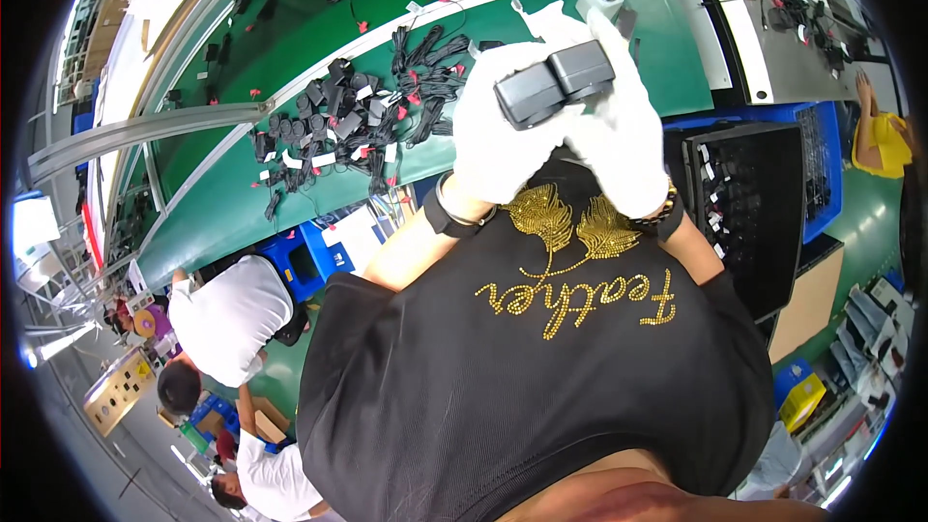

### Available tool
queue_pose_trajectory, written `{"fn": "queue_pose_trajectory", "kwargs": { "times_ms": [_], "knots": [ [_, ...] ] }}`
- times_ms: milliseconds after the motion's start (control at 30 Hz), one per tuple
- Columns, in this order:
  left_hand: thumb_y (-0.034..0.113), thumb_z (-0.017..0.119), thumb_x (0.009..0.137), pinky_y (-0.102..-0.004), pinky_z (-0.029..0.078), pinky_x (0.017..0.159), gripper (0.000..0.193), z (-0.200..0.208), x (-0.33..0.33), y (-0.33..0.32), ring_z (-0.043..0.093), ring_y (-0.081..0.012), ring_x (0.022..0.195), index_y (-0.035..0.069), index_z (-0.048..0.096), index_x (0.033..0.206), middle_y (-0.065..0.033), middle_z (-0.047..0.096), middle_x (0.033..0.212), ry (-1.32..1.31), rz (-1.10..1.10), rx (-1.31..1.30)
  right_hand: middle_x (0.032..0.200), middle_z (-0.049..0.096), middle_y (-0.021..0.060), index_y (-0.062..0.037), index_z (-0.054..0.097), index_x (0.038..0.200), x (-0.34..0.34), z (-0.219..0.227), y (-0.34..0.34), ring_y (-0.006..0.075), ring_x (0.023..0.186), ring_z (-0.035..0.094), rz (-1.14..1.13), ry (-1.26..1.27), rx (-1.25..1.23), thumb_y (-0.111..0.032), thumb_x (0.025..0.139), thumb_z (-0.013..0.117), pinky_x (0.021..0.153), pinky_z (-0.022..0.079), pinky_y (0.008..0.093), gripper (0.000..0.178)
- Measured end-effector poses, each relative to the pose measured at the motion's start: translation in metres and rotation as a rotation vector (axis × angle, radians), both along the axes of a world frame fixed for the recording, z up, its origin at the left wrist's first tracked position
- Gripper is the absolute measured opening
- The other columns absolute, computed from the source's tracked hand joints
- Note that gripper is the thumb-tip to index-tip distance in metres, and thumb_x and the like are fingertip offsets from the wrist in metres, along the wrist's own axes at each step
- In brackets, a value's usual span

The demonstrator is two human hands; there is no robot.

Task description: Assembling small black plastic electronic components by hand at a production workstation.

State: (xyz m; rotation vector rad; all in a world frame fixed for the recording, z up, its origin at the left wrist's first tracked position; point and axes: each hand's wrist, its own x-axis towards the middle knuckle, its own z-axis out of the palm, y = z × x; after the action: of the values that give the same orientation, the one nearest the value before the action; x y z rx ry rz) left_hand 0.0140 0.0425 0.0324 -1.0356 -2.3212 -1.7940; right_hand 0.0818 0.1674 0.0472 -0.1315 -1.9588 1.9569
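Note:
Both my hands wear white gloves and are raised over the green workbench (672, 48). My left hand (498, 140) is closed around a black block-shaped power adapter (530, 95). A second black adapter (583, 70) sits against it, side by side, with my right hand (626, 126) closed around it. My fingertips are partly hidden behind the two blocks. Left of my hands lies a heap of black power adapters (333, 116) with white labels and small red parts. Bundled black cables (425, 77) lie between that heap and my left hand.
A metal rail (145, 130) crosses the bench at left. Beyond my right hand stands a small whitish device (603, 0). Black trays (749, 222) and a blue crate (820, 169) are at right. Several people work nearby, one in a white shirt (232, 319) at left.

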Motion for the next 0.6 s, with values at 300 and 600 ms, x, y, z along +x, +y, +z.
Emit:
{"fn": "queue_pose_trajectory", "kwargs": {
  "times_ms": [300, 600],
  "knots": [
    [0.008, 0.081, 0.066, -0.0314, 0.048, 0.082, 0.051, -0.009, 0.012, 0.011, 0.058, -0.0195, 0.094, 0.002, 0.054, 0.109, -0.0104, 0.058, 0.104, -0.058, 0.125, 0.138, 0.115, 0.06, 0.012, -0.0009, 0.053, 0.121, -0.015, -0.009, -0.004, 0.018, 0.103, 0.057, -0.227, 0.146, 0.144, -0.014, 0.096, 0.046, 0.091, 0.044, 0.0308, 0.029],
    [0.008, 0.082, 0.064, -0.0303, 0.048, 0.082, 0.052, -0.008, 0.009, 0.012, 0.059, -0.018, 0.09, 0.003, 0.054, 0.107, -0.0096, 0.06, 0.101, 0.044, 0.17, 0.129, 0.12, 0.056, 0.0098, 0.0024, 0.046, 0.127, -0.014, -0.007, -0.014, 0.0163, 0.105, 0.055, -0.162, 0.09, 0.001, -0.016, 0.099, 0.04, 0.092, 0.044, 0.0304, 0.034]
  ]
}}
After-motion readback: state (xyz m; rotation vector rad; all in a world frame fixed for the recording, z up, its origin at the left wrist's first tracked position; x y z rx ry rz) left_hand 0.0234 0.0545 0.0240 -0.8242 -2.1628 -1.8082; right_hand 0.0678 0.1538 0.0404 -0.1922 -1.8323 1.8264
